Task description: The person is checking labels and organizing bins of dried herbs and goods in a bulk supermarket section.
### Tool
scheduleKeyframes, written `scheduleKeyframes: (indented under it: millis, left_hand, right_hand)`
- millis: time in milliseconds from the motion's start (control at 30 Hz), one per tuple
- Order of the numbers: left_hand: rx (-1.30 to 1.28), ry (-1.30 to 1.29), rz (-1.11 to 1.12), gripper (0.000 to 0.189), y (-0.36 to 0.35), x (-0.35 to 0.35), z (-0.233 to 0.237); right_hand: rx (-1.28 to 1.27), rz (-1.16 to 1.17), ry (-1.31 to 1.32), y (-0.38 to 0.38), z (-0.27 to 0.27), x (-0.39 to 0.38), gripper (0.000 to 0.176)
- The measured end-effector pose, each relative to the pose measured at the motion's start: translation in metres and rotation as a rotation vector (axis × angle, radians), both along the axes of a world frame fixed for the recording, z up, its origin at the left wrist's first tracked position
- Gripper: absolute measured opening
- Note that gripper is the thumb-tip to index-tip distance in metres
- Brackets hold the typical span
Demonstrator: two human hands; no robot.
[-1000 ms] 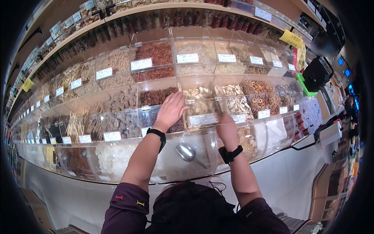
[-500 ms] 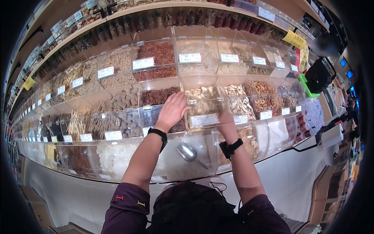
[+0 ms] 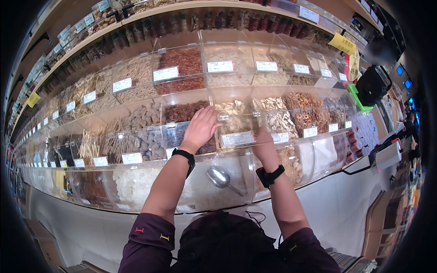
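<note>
My left hand lies with fingers stretched over the clear lid and edge of a bin of dark reddish-brown dried pieces. Its thumb points toward the neighbouring bin of pale dried slices. My right hand is at the front right corner of that pale-slice bin, beside its white price label. The right fingers are blurred and partly hidden, so I cannot make out whether they hold anything. A metal scoop lies in the lower clear bin, below and between my hands.
Bins of white dried slices and brown rings continue to the right. Knobbly grey-brown dried pieces are on the left. A bin of red dried pieces stands behind. At right are a black device and a paper roll.
My right hand has shifted very slightly at the bin's corner. My left hand stays in nearly the same place. The view has moved a little.
</note>
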State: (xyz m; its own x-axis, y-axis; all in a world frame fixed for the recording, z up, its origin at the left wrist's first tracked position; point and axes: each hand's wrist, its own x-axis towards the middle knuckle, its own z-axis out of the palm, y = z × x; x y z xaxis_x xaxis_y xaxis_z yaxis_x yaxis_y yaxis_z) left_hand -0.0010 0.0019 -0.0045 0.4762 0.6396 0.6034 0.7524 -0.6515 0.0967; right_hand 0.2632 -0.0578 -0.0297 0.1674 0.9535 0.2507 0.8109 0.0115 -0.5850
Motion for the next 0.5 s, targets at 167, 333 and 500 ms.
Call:
scheduleKeyframes:
  millis: [167,333,500]
  left_hand:
    - [0.005,-0.021,0.012,0.047,0.0,0.001,0.001]
    - [0.028,-0.007,-0.003,0.048,0.0,0.0,-0.001]
    - [0.004,-0.016,-0.001,0.047,-0.001,0.001,0.0]
  right_hand:
    - [-0.072,0.17,-0.269,0.004,0.006,0.003,0.017]
    - [-0.044,0.113,-0.24,0.005,-0.006,0.0,0.015]
    - [0.013,0.181,-0.381,0.001,0.0,0.002,0.017]
